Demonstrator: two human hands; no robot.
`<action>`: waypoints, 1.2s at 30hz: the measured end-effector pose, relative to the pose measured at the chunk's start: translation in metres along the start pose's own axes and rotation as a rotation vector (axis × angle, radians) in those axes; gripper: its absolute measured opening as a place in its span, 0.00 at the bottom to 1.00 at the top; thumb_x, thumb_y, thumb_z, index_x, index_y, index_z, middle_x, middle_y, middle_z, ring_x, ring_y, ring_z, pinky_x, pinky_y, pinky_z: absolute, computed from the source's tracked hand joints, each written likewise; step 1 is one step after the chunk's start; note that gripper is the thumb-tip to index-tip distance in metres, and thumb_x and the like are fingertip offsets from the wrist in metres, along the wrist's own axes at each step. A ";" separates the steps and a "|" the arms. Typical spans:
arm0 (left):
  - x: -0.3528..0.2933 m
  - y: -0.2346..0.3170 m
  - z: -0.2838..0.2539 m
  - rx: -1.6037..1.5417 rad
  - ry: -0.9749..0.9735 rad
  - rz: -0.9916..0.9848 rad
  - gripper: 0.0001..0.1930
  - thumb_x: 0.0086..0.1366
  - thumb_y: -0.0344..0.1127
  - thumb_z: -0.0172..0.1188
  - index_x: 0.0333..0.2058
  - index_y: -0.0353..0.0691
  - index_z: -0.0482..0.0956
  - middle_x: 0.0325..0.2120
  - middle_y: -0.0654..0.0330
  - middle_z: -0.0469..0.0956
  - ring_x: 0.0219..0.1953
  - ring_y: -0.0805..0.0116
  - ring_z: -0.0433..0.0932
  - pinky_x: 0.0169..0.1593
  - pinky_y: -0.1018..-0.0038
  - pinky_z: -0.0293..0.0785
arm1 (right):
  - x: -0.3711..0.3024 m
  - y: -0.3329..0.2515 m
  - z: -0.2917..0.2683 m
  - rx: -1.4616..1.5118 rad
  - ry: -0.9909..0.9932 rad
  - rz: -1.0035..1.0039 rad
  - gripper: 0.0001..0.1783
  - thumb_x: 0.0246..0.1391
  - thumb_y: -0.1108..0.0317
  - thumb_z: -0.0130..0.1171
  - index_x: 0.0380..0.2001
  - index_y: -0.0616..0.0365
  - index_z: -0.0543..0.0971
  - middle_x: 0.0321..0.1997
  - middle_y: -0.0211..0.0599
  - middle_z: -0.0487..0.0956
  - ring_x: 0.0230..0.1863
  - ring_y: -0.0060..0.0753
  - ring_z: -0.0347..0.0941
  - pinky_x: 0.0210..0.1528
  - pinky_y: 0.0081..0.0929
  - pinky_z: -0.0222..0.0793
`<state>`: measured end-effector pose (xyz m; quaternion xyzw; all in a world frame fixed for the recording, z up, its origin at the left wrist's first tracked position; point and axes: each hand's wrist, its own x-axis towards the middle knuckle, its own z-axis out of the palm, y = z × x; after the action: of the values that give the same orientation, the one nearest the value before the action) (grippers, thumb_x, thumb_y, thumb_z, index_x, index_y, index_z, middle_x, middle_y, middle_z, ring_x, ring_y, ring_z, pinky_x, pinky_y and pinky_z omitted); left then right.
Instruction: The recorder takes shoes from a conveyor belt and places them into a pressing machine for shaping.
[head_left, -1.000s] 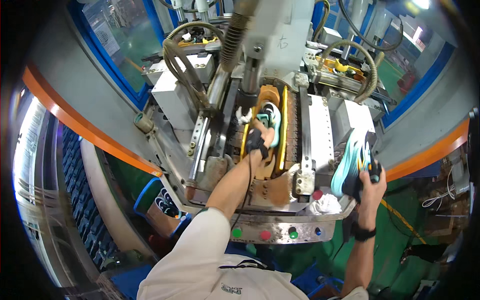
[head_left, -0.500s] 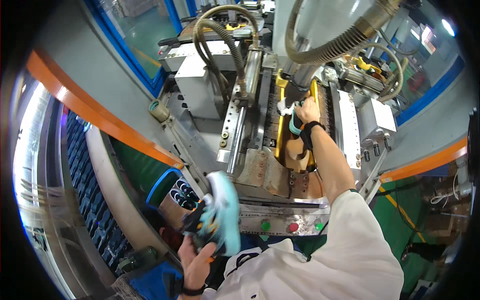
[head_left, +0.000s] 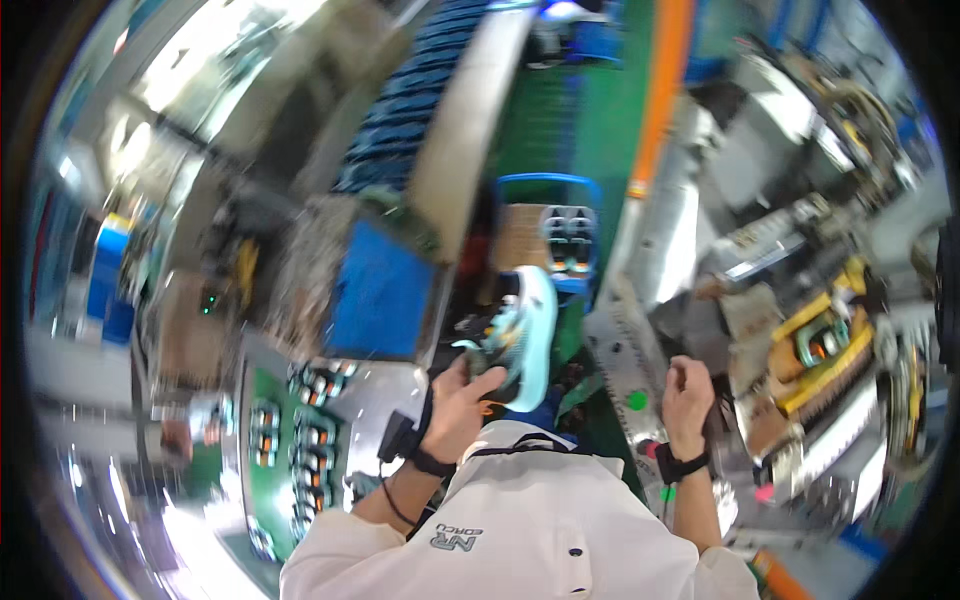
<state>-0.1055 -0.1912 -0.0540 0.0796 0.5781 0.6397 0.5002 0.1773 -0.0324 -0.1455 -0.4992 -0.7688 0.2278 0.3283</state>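
Holding the teal-soled shoe (head_left: pixel 540 350) clear of the machine seems the step in hand: the left hand (head_left: pixel 455 415) pinches it near frame centre. Any next move calls for a steady grip. The right hand (head_left: pixel 688 400), fingers loosely curled around nothing visible, hangs beside the button panel (head_left: pixel 614 350). Green floor (head_left: pixel 620 130) shows upper centre; shoe rows (head_left: pixel 313 455) sit lower left.

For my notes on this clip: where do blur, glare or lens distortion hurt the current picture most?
Head view: motion blur smears the machine on the right; head view: glare washes out patches at upper and lower left; head view: the fisheye leaves dark corners; head view: the left hand and the shoe it holds look soft but readable.
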 end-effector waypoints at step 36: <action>-0.032 0.004 -0.843 -0.035 1.555 0.051 0.20 0.47 0.32 0.63 0.41 0.31 0.79 0.33 0.47 0.82 0.35 0.54 0.82 0.41 0.65 0.77 | 0.078 -1.024 0.455 -0.023 -0.606 -1.267 0.37 0.51 0.43 0.63 0.53 0.64 0.74 0.33 0.34 0.79 0.30 0.25 0.74 0.27 0.25 0.70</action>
<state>-0.6661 -0.7703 -0.3044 -0.3865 0.7506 0.5322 -0.0629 -0.8112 -0.3789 0.2604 0.1269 -0.9717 0.1138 0.1637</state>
